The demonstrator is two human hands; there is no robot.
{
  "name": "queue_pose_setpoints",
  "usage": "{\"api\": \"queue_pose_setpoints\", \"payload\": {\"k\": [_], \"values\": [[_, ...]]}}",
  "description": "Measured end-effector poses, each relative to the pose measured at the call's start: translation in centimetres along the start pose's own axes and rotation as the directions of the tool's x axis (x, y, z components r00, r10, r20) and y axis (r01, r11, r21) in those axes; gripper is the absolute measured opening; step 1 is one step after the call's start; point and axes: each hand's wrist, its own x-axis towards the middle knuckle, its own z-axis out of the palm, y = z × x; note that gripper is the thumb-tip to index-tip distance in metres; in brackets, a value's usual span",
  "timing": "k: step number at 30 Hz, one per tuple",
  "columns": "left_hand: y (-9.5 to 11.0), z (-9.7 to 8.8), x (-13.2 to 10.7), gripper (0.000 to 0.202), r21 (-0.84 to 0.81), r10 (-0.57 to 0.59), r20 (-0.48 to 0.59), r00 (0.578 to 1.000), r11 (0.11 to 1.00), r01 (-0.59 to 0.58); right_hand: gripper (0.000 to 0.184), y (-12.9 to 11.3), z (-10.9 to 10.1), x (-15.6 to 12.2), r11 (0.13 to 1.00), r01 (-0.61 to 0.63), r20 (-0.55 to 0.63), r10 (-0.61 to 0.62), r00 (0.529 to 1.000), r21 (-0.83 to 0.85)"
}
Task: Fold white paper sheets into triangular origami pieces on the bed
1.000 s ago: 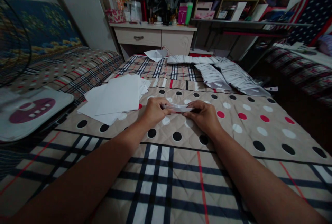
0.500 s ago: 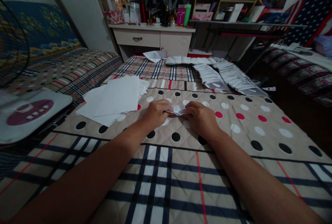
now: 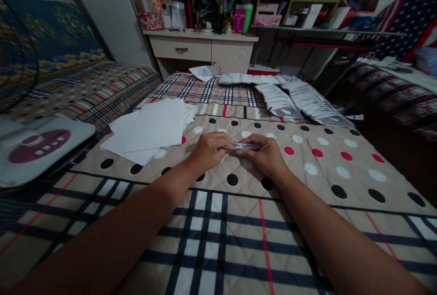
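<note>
My left hand [image 3: 207,150] and my right hand [image 3: 264,155] meet over the dotted bedspread [image 3: 341,167], both pinching a small folded piece of white paper [image 3: 241,146] between fingertips. The paper shows edge-on as a thin flat strip held just above the quilt. A loose stack of blank white sheets [image 3: 150,129] lies to the left of my left hand. Rows of finished folded papers [image 3: 293,97] fan out across the far right of the bed, and one folded paper shape [image 3: 205,72] sits alone at the far edge.
A fan's base [image 3: 37,147] and its wire guard stand at the left. A cream dresser [image 3: 201,51] with bottles and boxes is beyond the bed, with shelves and a dark desk [image 3: 324,38] to the right. The bed's right edge drops to dark floor.
The folded paper went from a wide strip to a crumpled small shape, then to a flat thin strip now. Both hands stayed at the same spot, fingers working closer together.
</note>
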Motion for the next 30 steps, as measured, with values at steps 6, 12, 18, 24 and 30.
{"api": "queue_pose_setpoints", "payload": {"k": [6,12,18,24,30], "values": [[0.6,0.2,0.3,0.007,-0.11,-0.291,-0.004,0.957,0.951,0.289,0.028,-0.2,-0.1,0.2,0.999,0.028,-0.064,-0.025,0.998,0.046],[0.9,0.1,0.8,0.017,-0.303,-0.606,0.034,0.795,0.752,0.586,0.022,0.1,-0.4,0.4,0.997,-0.07,-0.009,0.071,0.997,0.041],[1.1,0.0,1.2,0.014,-0.356,-0.7,0.111,0.706,0.635,0.686,0.024,0.4,-0.7,0.9,0.998,-0.046,0.088,0.05,0.995,-0.042],[0.9,0.1,1.0,0.02,-0.319,-0.716,0.145,0.683,0.62,0.717,0.021,0.6,-0.5,1.0,0.997,-0.032,0.05,0.028,0.998,0.076],[-0.1,-0.4,0.8,0.038,-0.203,-0.463,0.033,0.886,0.865,0.46,0.022,1.3,-0.6,1.4,0.992,-0.042,0.018,0.041,0.999,0.119]]}}
